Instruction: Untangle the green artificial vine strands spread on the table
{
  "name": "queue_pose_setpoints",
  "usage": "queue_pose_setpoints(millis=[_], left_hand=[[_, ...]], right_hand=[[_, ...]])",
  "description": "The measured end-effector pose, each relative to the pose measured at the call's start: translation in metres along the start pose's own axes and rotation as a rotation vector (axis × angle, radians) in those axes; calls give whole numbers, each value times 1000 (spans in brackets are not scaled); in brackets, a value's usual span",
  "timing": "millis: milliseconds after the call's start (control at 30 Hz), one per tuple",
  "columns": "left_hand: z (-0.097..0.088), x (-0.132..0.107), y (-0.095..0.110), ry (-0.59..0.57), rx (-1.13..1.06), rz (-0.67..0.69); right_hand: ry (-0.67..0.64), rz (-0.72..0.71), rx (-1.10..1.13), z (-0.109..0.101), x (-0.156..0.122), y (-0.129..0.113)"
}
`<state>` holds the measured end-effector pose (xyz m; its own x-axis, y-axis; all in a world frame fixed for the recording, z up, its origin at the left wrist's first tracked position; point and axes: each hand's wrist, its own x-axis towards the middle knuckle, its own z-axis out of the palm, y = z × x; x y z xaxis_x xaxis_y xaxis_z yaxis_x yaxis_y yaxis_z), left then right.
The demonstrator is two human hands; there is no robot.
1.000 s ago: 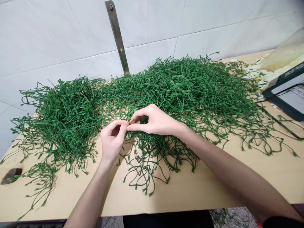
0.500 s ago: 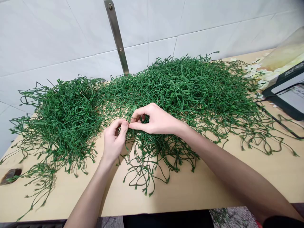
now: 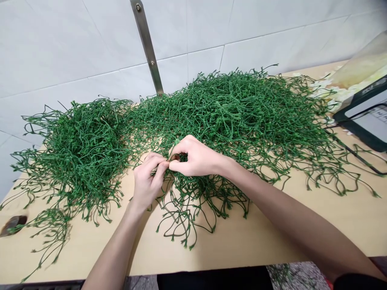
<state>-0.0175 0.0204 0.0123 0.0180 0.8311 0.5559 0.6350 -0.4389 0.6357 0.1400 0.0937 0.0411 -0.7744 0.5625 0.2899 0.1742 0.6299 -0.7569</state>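
My left hand (image 3: 147,183) and my right hand (image 3: 196,157) meet at the middle of the table, fingertips touching. Both are closed in a pinch on a thin green plastic stem (image 3: 172,153), part of which shows above the fingertips. The rest of it is hidden by my fingers. Under and behind my right hand spreads a large tangled heap of green plastic stems (image 3: 238,110) with small budded ends. A second, smaller heap (image 3: 86,151) lies to the left of my left hand. Loose stems (image 3: 190,225) trail toward me below the hands.
A dark-framed device with a pale panel (image 3: 367,117) stands at the right, by white artificial flowers (image 3: 322,86) and a black cable (image 3: 358,157). A metal strip (image 3: 147,46) is fixed to the tiled wall. The wooden tabletop (image 3: 242,245) has a dark hole (image 3: 13,224) at left.
Both hands have shifted slightly right and down, still pinched together. A stem now shows standing up between the fingertips. The heaps look the same.
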Motion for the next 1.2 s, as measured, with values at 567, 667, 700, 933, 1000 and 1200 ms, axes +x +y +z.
queue_pose_setpoints(millis=[567,667,700,933,1000,1200], left_hand=[[-2,4,2,-36,-173,-226],[-2,7,2,-52,-263,-266],[-3,7,2,-60,-290,-278],[-3,4,-7,-115,-439,-368],[-3,3,-9,-131,-483,-407],[-2,4,-5,-119,-582,-482]], right_hand=[[88,-90,-54,9,2,6],[63,-110,-61,9,3,7],[51,-114,-59,8,3,7],[-46,-113,-30,3,1,3],[-62,-126,-37,2,1,3],[-104,-149,-85,0,2,1]])
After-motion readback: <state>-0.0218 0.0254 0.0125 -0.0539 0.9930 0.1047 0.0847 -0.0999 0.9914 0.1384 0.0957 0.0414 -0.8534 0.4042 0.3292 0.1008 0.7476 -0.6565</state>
